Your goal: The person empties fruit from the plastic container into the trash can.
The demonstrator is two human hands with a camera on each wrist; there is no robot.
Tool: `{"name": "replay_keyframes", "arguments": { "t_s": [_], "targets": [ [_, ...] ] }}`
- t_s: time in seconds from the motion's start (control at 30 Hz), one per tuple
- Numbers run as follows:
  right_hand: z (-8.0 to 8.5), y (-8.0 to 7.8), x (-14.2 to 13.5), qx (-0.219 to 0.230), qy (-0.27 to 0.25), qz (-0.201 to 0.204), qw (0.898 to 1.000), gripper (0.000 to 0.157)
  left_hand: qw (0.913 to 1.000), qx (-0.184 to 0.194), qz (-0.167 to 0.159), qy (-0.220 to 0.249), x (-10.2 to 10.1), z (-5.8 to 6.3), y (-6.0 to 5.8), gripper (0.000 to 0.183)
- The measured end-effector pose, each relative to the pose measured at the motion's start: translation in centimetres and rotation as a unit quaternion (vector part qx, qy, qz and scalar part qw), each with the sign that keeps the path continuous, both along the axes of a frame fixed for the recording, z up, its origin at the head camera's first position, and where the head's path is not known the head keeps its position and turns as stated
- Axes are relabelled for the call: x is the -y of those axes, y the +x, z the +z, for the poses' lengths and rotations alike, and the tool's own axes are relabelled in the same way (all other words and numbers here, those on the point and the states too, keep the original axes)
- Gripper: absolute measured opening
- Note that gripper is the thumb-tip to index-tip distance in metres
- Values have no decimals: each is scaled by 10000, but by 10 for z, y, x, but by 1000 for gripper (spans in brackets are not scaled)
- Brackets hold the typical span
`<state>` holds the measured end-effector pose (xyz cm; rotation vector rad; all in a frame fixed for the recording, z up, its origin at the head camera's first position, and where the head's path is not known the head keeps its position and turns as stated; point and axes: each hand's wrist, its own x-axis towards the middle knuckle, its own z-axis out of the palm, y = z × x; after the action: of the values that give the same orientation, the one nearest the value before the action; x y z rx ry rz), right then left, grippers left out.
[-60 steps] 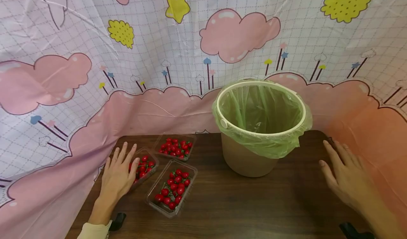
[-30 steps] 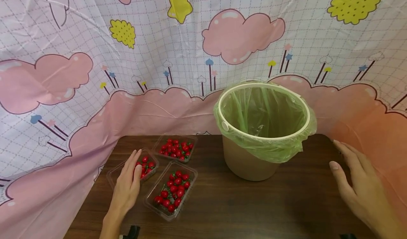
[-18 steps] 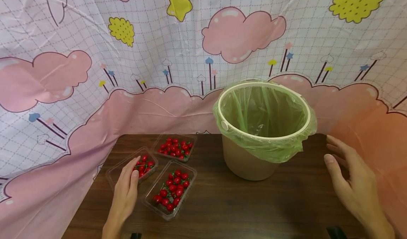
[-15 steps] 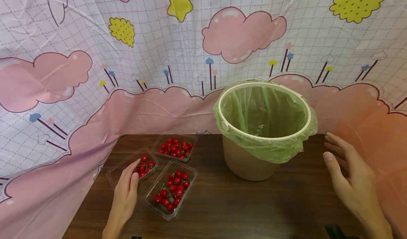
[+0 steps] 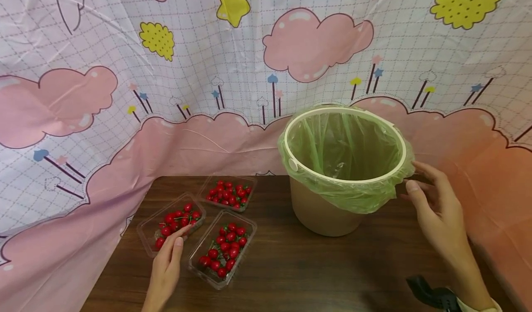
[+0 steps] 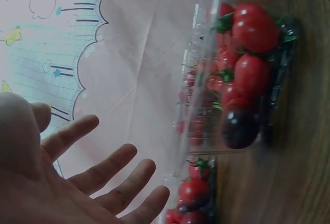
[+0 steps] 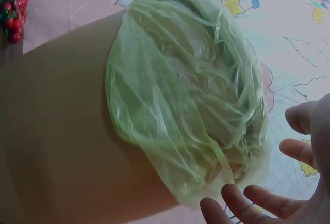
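A bucket (image 5: 320, 215) stands at the back right, lined with a green plastic bag (image 5: 357, 195) folded over its cream rim. My right hand (image 5: 442, 210) is beside the bag's right edge. Its fingers are spread in the right wrist view, and whether they touch the bag (image 7: 160, 100) I cannot tell. On the left are three clear plastic boxes of cherry tomatoes (image 5: 226, 247). My left hand (image 5: 165, 263), fingers loosely extended, hovers by the near edge of the left box (image 5: 144, 240). In the left wrist view this hand (image 6: 98, 182) holds nothing.
The front box (image 5: 216, 284) and the back box (image 5: 204, 187) sit close to the left one on the dark wooden table (image 5: 291, 275). A patterned cloth (image 5: 216, 141) hangs behind and along both sides. A black strap mount (image 5: 432, 293) is on my right wrist.
My right hand has moved left to the bag's edge. My left hand has drawn back slightly towards me, uncovering more tomatoes in the left box. The bucket and boxes have stayed put.
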<state>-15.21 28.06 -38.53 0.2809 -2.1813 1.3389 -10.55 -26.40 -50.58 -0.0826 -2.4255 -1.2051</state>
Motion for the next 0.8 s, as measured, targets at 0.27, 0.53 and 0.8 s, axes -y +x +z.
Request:
{"name": "replay_keyframes", "arguments": {
  "t_s": [0.27, 0.53, 0.8],
  "targets": [
    [1, -11, 9, 135, -827, -99, 9964, 41, 9970, 752, -18, 178, -1, -15, 3, 33],
    [2, -23, 18, 311, -948, -312, 9945, 40, 9955, 931, -42, 180, -2, -26, 7, 35],
    [6, -28, 22, 422, -1325, -365, 9896, 36, 9894, 1405, 95, 353, -4, -32, 5, 33]
  ]
}}
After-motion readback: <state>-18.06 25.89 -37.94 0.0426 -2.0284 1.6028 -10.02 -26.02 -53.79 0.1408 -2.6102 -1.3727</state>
